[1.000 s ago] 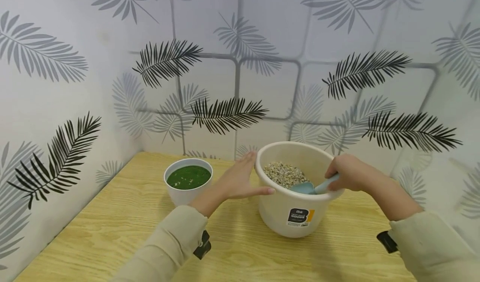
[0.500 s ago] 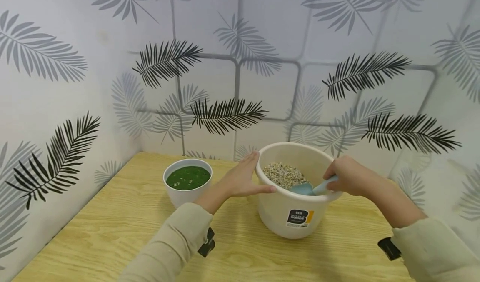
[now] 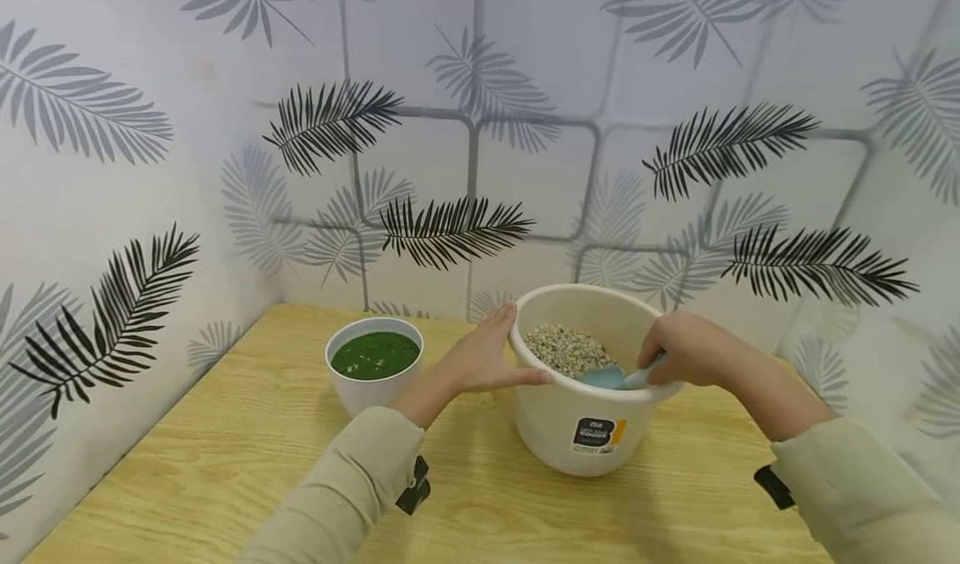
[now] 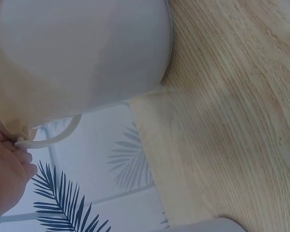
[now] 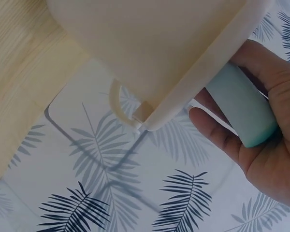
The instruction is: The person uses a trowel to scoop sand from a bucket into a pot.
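Observation:
A cream bucket (image 3: 543, 426) stands on the wooden table, part filled with pale grit-like grains (image 3: 566, 349). My left hand (image 3: 480, 362) grips its rim at the left, thumb along the front. In the left wrist view, that hand's fingers (image 4: 23, 162) curl at the rim beside the handle joint. My right hand (image 3: 696, 351) reaches over the right rim and holds a light blue scoop (image 3: 602, 377), whose blade lies by the grains near the front wall. The right wrist view shows the scoop's handle (image 5: 241, 106) between the thumb and fingers.
A white bowl (image 3: 367, 393) of dark green contents with small pale bits stands left of the bucket, close to the left forearm. Leaf-patterned walls (image 3: 465, 164) rise behind and to the left of the table (image 3: 480, 514). The bucket's carry handle (image 4: 58, 137) hangs behind it.
My right hand has shifted slightly left, bringing the scoop handle lower towards the rim. The bucket has moved very slightly left, and my left hand keeps its hold on it.

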`<state>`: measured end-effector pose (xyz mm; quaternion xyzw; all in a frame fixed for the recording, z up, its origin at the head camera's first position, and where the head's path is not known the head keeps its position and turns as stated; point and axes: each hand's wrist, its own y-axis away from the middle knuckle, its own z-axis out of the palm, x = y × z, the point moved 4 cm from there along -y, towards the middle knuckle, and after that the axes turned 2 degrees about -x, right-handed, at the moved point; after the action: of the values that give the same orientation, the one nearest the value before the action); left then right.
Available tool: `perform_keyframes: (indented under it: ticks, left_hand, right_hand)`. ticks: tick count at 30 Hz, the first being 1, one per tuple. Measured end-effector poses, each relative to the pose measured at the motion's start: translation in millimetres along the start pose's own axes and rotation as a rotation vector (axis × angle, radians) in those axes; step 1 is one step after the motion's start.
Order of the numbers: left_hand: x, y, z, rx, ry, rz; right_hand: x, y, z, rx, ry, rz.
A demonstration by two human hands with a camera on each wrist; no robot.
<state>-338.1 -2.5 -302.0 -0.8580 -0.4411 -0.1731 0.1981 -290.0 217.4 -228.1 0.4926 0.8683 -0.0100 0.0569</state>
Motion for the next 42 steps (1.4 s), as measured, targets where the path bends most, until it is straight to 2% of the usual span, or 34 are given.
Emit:
perform_keyframes:
  ticks: [9,16,27,31,38,42]
  left_hand:
    - [2.1,1.8,4.4,0.003,0.013,0.000]
    - [0.8,1.7,3.9,0.018,0.026,-0.005]
    - [-3.9,1.7,0.6,0.047,0.045,0.006]
    - [-4.8,0.9,1.0,0.058,0.051,0.012]
    - [-3.8,1.5,2.9,0.067,0.060,0.003]
    - [-2.3,1.3,3.7,0.068,0.054,0.008]
  right_hand:
    - [-1,-6,9,-0.103,-0.030,-0.021]
    - [-6,-8,7,-0.080,-0.060,-0.025]
    - [-14,-17,4,-0.111,0.021,-0.001]
    - [-12,-17,4,-0.104,-0.008,0.011]
    - [-8,-17,9,-0.092,-0.061,0.082]
    - [-9,-17,10,-0.102,-0.041,0.053]
